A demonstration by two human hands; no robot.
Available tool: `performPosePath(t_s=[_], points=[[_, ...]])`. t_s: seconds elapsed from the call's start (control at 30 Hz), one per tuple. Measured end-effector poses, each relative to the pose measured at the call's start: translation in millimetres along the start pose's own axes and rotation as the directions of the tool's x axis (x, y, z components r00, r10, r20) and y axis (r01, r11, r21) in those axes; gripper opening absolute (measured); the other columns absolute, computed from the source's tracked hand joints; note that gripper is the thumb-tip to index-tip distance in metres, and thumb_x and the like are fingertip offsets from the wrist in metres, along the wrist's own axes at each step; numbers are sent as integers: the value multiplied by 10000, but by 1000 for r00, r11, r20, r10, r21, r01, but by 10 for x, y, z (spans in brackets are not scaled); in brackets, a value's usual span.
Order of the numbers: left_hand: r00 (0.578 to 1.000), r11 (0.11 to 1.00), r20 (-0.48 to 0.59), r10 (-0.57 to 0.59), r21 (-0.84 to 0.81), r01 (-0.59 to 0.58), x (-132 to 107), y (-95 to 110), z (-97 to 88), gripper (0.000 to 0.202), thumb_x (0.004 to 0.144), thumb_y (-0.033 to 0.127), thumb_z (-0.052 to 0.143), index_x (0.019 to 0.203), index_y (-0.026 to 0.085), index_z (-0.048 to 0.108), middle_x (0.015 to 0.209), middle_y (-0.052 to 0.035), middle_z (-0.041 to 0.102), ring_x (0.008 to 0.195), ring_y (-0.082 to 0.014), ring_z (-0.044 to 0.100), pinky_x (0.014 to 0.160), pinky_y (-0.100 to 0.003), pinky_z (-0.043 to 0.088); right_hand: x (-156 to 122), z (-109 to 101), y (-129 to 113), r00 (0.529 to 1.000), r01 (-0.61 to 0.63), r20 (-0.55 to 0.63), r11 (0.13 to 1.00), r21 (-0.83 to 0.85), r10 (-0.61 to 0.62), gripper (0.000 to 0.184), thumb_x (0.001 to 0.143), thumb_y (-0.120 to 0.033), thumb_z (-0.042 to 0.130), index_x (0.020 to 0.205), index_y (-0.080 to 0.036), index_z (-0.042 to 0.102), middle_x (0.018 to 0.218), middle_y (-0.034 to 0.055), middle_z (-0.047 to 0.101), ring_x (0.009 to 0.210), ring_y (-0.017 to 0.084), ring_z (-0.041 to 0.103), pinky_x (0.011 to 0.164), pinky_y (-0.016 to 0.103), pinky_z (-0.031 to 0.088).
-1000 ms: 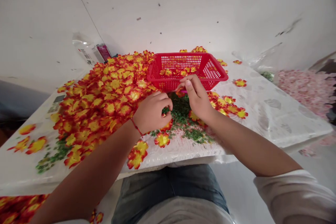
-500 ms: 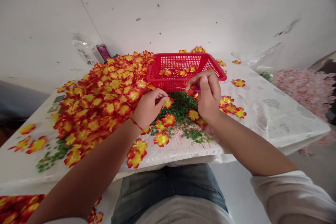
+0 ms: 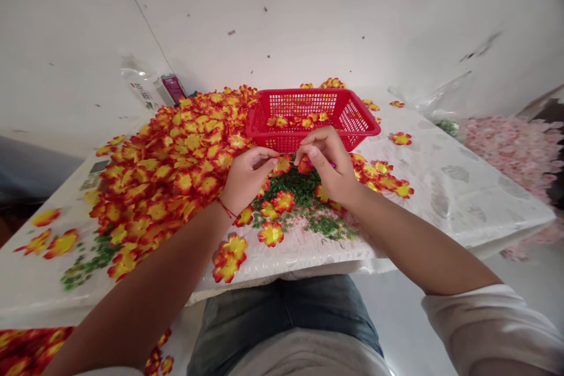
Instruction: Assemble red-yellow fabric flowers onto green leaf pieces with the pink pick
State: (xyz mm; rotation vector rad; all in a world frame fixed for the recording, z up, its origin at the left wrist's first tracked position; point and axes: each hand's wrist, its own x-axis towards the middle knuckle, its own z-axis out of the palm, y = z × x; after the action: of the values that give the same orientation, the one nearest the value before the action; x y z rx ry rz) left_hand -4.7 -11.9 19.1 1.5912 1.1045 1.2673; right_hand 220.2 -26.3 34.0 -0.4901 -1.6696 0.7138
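Near the middle of the plastic-covered white table [image 3: 440, 200], just before the red mesh basket [image 3: 312, 100], my right hand [image 3: 330, 167] pinches a thin pink-tipped wire [image 3: 291, 161] tightly, steadying a red-yellow fabric flower [image 3: 305, 165]. My nearly closed left hand [image 3: 249, 179] meets a second flower [image 3: 282, 164]; its hold is unclear. Green crumbled foliage [image 3: 295, 191] lies beneath.

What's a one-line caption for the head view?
Left hand and right hand work at artificial flowers beside a red plastic basket.
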Motion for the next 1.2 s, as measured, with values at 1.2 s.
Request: performPosePath(t_s=[1.2], points=[[995,993,-40,92,-70,-95,-126,135,117,317,859,335,921,1074,215,722,1073,-78,848,1070,-233,841,965,-353,689,-33,64,97,991,-6,132,989,-149,26,308,1183,-536,611,1320,-274,526,1089,53,717,946,206,739,837,370,613]])
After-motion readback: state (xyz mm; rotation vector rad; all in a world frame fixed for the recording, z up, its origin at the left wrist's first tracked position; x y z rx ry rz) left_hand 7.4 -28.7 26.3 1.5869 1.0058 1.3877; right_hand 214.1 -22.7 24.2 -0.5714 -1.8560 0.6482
